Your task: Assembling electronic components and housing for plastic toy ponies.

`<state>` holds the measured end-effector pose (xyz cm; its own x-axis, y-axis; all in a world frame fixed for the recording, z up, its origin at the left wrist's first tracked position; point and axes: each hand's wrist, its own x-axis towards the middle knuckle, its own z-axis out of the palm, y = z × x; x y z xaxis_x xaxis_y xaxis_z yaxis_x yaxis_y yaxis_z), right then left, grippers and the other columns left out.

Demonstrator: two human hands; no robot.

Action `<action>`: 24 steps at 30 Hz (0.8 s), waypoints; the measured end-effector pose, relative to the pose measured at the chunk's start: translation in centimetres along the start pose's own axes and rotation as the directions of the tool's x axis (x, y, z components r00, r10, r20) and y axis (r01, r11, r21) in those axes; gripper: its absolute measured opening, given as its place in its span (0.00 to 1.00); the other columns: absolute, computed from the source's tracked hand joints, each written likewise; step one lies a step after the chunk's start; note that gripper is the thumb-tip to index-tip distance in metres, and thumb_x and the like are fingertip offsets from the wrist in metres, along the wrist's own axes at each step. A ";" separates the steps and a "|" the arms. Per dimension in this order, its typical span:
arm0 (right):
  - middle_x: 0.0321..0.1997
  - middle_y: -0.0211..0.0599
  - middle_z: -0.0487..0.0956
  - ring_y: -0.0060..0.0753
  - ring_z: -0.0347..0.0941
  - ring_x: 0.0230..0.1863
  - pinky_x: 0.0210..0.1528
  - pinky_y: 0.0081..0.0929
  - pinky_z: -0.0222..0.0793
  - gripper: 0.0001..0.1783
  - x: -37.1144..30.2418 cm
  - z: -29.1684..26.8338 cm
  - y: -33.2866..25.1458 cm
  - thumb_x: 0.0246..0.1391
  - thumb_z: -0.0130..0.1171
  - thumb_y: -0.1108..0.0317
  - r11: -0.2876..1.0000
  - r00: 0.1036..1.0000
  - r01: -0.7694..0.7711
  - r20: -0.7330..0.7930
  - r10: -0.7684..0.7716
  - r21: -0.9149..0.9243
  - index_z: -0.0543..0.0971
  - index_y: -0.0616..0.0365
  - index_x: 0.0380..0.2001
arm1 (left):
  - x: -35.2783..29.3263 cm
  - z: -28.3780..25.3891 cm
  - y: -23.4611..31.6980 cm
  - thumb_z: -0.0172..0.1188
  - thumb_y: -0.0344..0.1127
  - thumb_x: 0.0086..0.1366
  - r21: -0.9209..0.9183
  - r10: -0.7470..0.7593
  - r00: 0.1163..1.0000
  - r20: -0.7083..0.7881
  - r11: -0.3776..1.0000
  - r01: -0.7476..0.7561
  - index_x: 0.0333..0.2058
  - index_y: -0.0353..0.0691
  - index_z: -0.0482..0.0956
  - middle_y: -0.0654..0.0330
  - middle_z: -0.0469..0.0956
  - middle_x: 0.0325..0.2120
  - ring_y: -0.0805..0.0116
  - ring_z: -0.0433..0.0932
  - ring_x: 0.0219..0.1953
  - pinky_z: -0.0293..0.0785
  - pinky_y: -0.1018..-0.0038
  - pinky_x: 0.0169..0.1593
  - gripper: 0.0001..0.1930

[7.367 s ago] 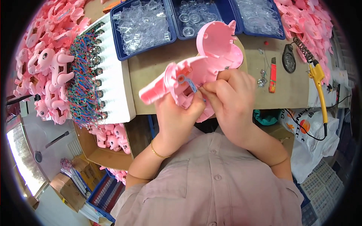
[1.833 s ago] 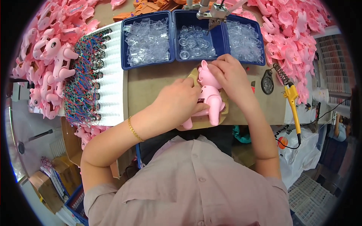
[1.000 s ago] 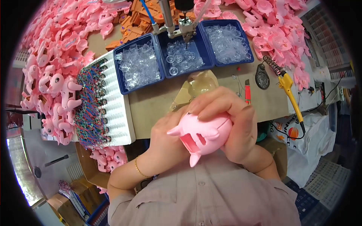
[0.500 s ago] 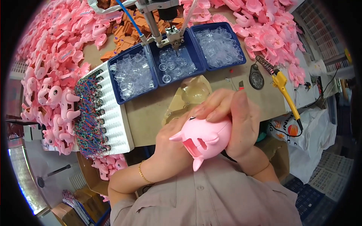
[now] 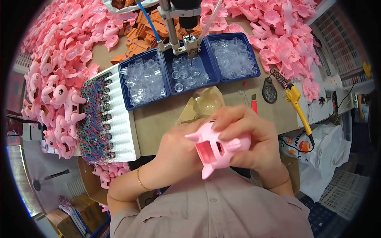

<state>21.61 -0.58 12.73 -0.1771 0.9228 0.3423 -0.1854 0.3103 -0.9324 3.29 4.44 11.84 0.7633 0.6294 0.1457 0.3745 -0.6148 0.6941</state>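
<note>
Pink plastic toy is clamped between left hand and right hand, square opening showing.

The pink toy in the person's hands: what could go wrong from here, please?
The pink toy seems held up in front of the shirt, so it could drop if the fingers of the right hand slip. The red cutter lies just beyond that hand, so a careless reach might brush it.
</note>
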 end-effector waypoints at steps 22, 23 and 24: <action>0.51 0.47 0.76 0.43 0.72 0.53 0.55 0.35 0.65 0.42 0.9 -0.1 -0.3 0.29 0.74 0.59 0.944 0.986 -0.030 0.145 0.082 -0.329 0.73 0.65 0.52 | -2.2 1.4 -2.9 0.67 0.46 0.48 -0.862 -0.222 0.946 0.238 0.401 0.311 0.46 0.41 0.75 0.56 0.78 0.41 0.61 0.79 0.41 0.76 0.70 0.46 0.27; 0.51 0.46 0.76 0.40 0.72 0.54 0.56 0.34 0.64 0.42 1.0 -0.1 -0.3 0.28 0.75 0.60 0.938 0.980 -0.152 0.079 0.185 -0.311 0.73 0.66 0.51 | -2.5 1.3 -3.5 0.68 0.45 0.48 -0.569 -0.132 0.985 0.115 0.804 0.174 0.44 0.41 0.76 0.57 0.79 0.39 0.61 0.79 0.39 0.76 0.69 0.43 0.25; 0.50 0.45 0.77 0.38 0.72 0.54 0.56 0.33 0.64 0.42 1.4 -0.2 -0.4 0.28 0.75 0.61 0.917 0.956 -0.272 0.028 0.293 -0.293 0.74 0.67 0.51 | -2.7 1.1 -4.0 0.68 0.45 0.47 -0.126 -0.002 0.999 0.036 0.992 0.007 0.43 0.41 0.77 0.58 0.79 0.37 0.61 0.80 0.37 0.77 0.69 0.40 0.24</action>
<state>21.59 0.61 13.56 -0.2509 0.9663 0.0573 0.1611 0.1000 -0.9818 0.36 4.65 7.90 0.7809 0.6133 0.1186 0.3105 -0.5459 0.7782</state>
